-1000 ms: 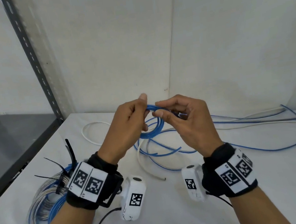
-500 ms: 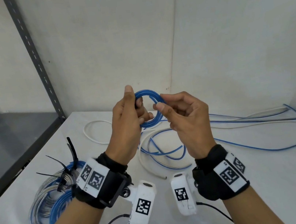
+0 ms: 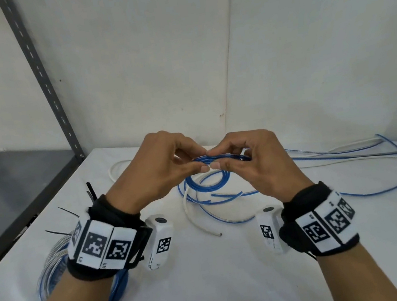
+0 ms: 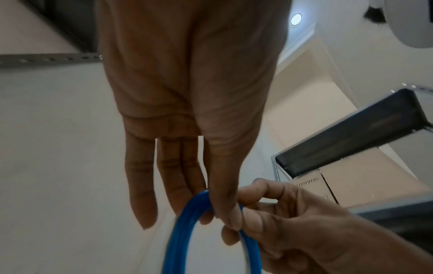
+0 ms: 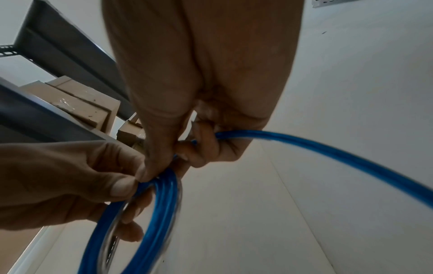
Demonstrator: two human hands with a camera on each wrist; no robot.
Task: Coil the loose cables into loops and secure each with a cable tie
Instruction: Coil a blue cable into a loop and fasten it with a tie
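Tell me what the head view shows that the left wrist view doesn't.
Only the head view shows the white table, the loose blue cable trailing right, a white cable, and a finished coil with black cable ties by the left wrist. Only the left wrist view shows a ceiling light and cardboard boxes. Both show the left hand and right hand pinching the blue loop.

A storeroom or workshop corner: slotted steel shelving (image 3: 38, 71) with cardboard boxes (image 5: 77, 105), bare white walls (image 3: 143, 63), white desk (image 3: 236, 273).
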